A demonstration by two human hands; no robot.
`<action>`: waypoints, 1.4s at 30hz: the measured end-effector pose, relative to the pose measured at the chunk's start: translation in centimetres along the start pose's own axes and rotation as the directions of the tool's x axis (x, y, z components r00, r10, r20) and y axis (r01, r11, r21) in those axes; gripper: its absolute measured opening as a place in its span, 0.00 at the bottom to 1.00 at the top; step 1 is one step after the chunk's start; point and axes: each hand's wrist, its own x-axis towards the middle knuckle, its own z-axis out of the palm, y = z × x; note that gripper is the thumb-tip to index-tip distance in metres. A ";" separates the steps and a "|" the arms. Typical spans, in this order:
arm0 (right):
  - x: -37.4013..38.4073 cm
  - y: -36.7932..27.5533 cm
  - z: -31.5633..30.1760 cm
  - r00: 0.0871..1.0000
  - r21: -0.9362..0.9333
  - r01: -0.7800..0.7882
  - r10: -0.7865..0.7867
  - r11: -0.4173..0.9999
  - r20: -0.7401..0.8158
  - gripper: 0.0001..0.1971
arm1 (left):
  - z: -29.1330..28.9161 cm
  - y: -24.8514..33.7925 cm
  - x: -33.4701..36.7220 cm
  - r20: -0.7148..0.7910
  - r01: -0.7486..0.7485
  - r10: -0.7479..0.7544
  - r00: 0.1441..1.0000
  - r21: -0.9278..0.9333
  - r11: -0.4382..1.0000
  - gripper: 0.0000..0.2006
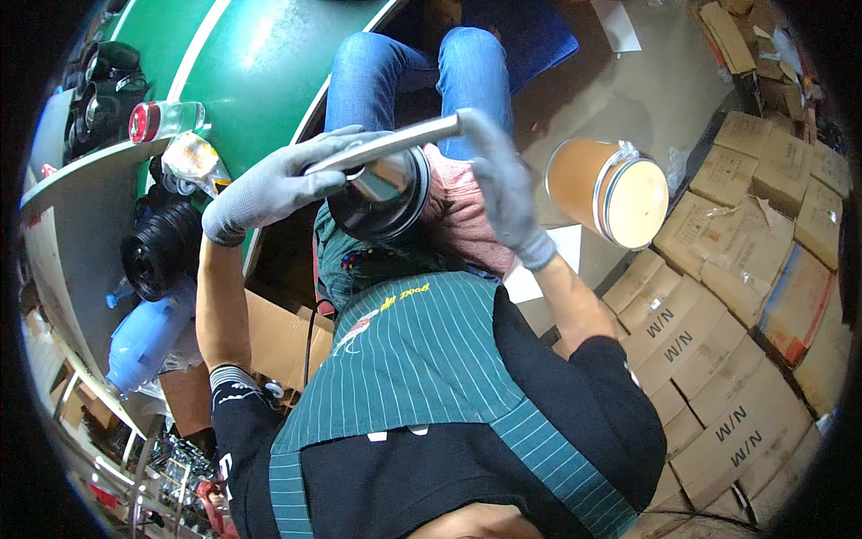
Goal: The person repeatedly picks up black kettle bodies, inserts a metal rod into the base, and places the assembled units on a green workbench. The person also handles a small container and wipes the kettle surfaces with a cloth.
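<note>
My left hand (274,189), in a grey glove, closes round one end of a long silvery metal piece (391,144), thumb beneath and fingers above. Whether this piece is a bar or a flat part seen edge-on I cannot tell. Below it, in my lap, sits a black rounded vessel-like part (375,216) with shiny metal at its top. My right hand (505,184), gloved too, is at the metal piece's other end; motion smears its fingers, so its grip does not show.
At left are a green table (260,54), a clear jar with a red lid (166,120), black ring-shaped parts (162,251) and a blue plastic bag (148,337). A brown drum (575,184) stands to the right, near stacked cartons (718,359). An open carton (283,337) lies by my left arm.
</note>
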 end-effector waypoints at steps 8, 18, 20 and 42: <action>-8.7 2.4 -2.1 0.930 -0.557 -0.367 0.281 0.745 -0.236 0.37 | 0.8 -2.6 -3.2 0.043 0.084 -0.077 0.996 -0.173 0.981 0.44; 0.0 -3.0 2.1 0.993 0.113 -0.114 0.114 0.987 0.005 0.17 | -0.3 -10.6 -4.6 -0.251 -0.142 0.158 0.955 0.078 0.987 0.25; 1.2 -3.8 4.7 0.977 0.280 -0.182 0.142 0.942 0.159 0.16 | -0.7 -11.9 -3.8 -0.262 -0.060 -0.024 0.965 -0.309 0.949 0.24; -2.2 -3.0 -4.6 0.964 0.579 -0.112 0.231 0.807 -0.135 0.26 | 2.7 -3.2 -0.3 -0.236 0.148 -0.176 0.956 -0.131 0.980 0.28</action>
